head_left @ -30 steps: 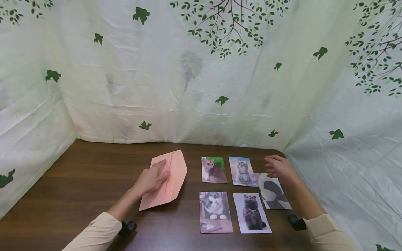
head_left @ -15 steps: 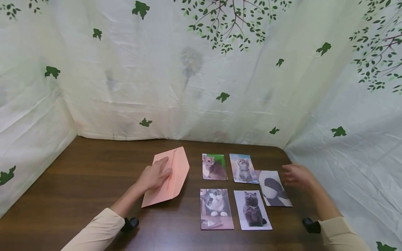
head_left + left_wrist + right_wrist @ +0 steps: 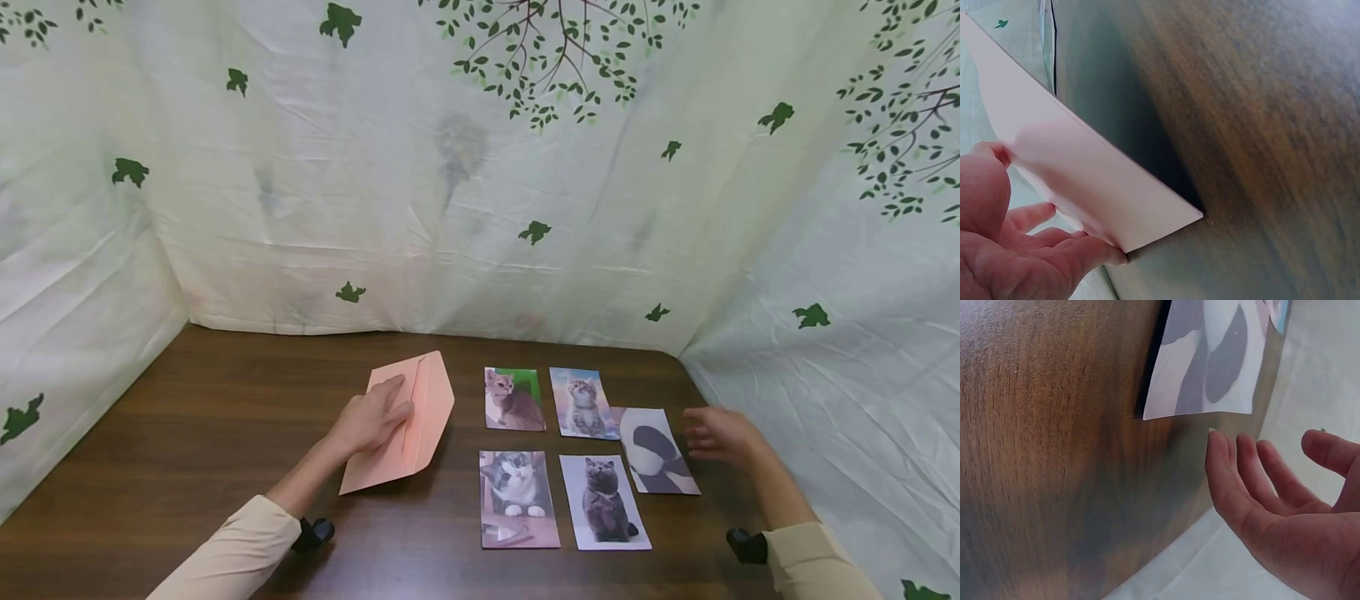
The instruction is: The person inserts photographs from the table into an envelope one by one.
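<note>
A pink envelope (image 3: 408, 442) stands tilted at left of centre, its pointed flap facing right. My left hand (image 3: 372, 423) holds it, with thumb and forefinger showing on its near face. In the left wrist view, one lower corner of the envelope (image 3: 1116, 187) comes down to the wood and other fingertips lie along its edge. On the right, my right hand (image 3: 726, 437) hovers with loosely bent fingers and nothing in them. Nearest to it lies a grey-and-white picture card (image 3: 658, 454); in the right wrist view the fingertips (image 3: 1216, 444) are just short of that card's edge.
Several cat photo cards lie on the brown table (image 3: 247, 417): a ginger cat (image 3: 513, 400), a tabby kitten (image 3: 583, 404), a grey-and-white cat (image 3: 517, 500) and a dark grey cat (image 3: 606, 504). The kitten card overlaps the grey-and-white card's corner. Leaf-patterned white cloth (image 3: 450, 208) hangs around the table.
My right hand has drawn back to the right from over the grey-and-white picture card. My left hand and the envelope have hardly moved; the head view has shifted slightly.
</note>
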`<state>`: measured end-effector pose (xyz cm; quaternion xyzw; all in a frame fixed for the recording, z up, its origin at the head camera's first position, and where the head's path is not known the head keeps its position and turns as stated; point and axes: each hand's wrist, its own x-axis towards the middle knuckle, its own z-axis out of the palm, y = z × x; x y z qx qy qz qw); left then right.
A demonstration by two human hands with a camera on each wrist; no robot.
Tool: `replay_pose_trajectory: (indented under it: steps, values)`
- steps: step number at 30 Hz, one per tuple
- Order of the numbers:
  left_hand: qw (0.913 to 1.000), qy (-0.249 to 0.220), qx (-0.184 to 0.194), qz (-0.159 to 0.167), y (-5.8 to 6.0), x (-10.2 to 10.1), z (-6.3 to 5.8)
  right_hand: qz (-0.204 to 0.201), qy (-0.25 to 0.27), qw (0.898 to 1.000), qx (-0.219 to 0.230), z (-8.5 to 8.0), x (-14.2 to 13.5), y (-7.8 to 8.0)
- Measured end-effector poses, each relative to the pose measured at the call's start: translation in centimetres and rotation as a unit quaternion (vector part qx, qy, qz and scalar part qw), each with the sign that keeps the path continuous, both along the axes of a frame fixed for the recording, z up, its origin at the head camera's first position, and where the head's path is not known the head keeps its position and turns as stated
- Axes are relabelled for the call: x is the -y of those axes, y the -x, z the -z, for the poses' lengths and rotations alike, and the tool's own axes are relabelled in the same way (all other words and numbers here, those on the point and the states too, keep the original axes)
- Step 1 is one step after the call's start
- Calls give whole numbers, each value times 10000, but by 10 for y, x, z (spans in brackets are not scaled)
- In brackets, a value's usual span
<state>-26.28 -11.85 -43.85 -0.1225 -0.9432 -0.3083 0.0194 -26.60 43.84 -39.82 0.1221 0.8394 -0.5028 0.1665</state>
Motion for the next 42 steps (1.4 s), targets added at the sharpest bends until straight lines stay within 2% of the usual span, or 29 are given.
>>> replay_pose_trajectory:
  steps: [6, 19, 30, 42]
  values:
    - [10000, -36, 47, 21, -2, -1, -3, 135, 52, 9998, 110, 6, -1, 4]
    - [10000, -63, 28, -15, -1, -2, -3, 110, 108, 9996, 215, 16, -6, 8]
    - [10000, -2, -49, -32, 0, 1, 0, 305, 189, 9989, 286, 18, -3, 8]
    - [9999, 0, -130, 3, 0, 1, 0, 208, 519, 9981, 262, 17, -4, 7]
